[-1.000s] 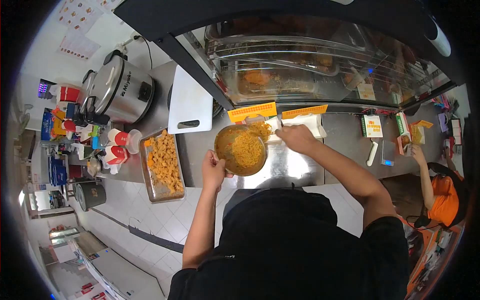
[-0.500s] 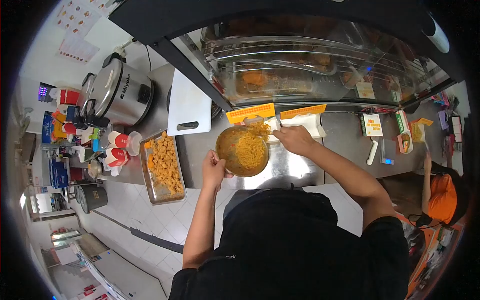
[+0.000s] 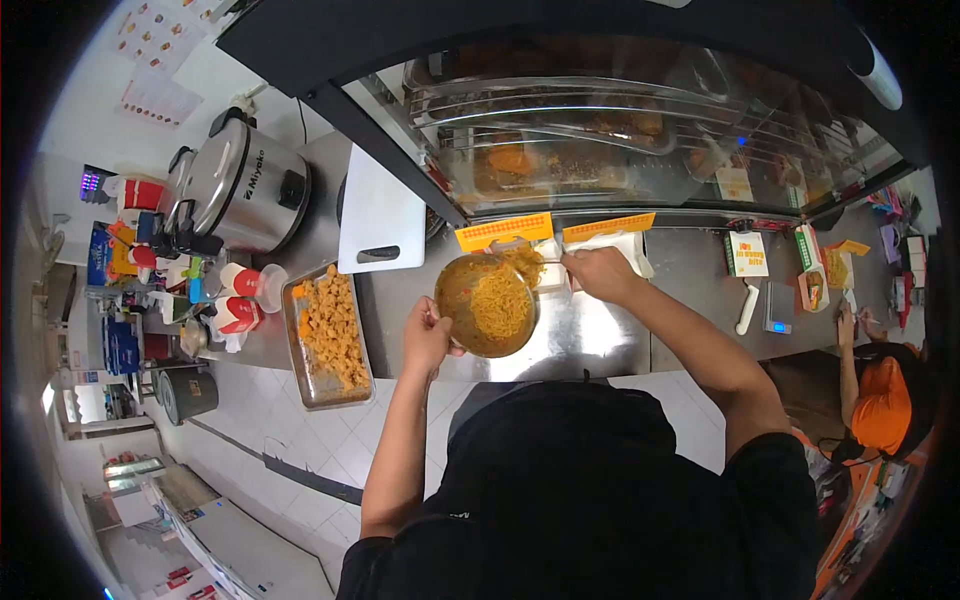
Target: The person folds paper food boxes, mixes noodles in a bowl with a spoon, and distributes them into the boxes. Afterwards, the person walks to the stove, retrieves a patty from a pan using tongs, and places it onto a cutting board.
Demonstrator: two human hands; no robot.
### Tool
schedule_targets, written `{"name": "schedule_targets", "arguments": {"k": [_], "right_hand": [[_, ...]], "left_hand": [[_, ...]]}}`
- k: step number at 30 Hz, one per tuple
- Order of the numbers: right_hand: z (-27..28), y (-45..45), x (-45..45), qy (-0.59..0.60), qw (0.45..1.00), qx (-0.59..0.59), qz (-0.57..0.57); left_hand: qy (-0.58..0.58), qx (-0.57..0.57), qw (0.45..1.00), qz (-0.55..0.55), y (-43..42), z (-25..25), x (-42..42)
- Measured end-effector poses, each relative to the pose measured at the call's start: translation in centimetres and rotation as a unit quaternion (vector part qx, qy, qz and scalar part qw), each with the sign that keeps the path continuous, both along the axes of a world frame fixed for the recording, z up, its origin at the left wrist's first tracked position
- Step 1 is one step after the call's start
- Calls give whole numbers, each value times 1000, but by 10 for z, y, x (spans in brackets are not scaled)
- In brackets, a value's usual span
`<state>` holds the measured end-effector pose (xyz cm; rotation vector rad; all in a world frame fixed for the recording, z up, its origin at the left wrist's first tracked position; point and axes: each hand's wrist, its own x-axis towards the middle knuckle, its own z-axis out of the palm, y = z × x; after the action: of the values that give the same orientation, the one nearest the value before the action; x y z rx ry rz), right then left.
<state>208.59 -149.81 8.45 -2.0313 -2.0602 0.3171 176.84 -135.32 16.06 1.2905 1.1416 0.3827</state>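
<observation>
Noodles [image 3: 500, 305] lie in a round metal bowl [image 3: 452, 300], held above the near part of the counter [image 3: 600, 345], and a smaller clump sits at the end of the utensil [image 3: 555, 262], just beyond the bowl's far right rim. That clump overlaps the near box [image 3: 549, 280], so the box's inside is mostly covered, and whether the clump touches it cannot be told. The second box [image 3: 645, 255] is partly hidden by the right hand [image 3: 600, 273]; both have raised yellow flaps. The utensil's head is lost among the noodles, and its handle runs into the fist. The bowl's underside is out of sight, so contact with the counter cannot be judged.

The left hand [image 3: 430, 338] has its fingers closed on the bowl's left rim, thumb on top, the forearm rising almost straight from the near side. The right hand's fingers are closed around the utensil's handle; its elbow is bent outward and the forearm slants in from the right.

Toward the left, a tray [image 3: 364, 375] of fried pieces [image 3: 333, 335] reaches past the counter's front edge, with a strip of bare metal between it and the bowl. A white cutting board [image 3: 382, 220] lies beyond that strip. The glass cabinet [image 3: 560, 150] bounds the far side, close behind the boxes. Rightward, bare counter stretches to a white handle [image 3: 746, 308] and a scale [image 3: 777, 308].
</observation>
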Motion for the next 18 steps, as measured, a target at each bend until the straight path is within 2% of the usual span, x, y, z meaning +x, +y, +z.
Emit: {"name": "schedule_targets", "arguments": {"k": [5,8,14,18], "right_hand": [[4,2,-14,-6,998,52,25],[0,3,-2,-1,1000,0,6],[16,-8,-14,23,999,39,9],[3,-19,-9,42,999,5,-8]], "left_hand": [[12,-21,1000,-6,0,-5,-4],[7,-18,1000,-21,2,-2,-2],[1,-22,1000,10,4,-14,-8],[-17,-20,1000,17,6,-12,-8]]}}
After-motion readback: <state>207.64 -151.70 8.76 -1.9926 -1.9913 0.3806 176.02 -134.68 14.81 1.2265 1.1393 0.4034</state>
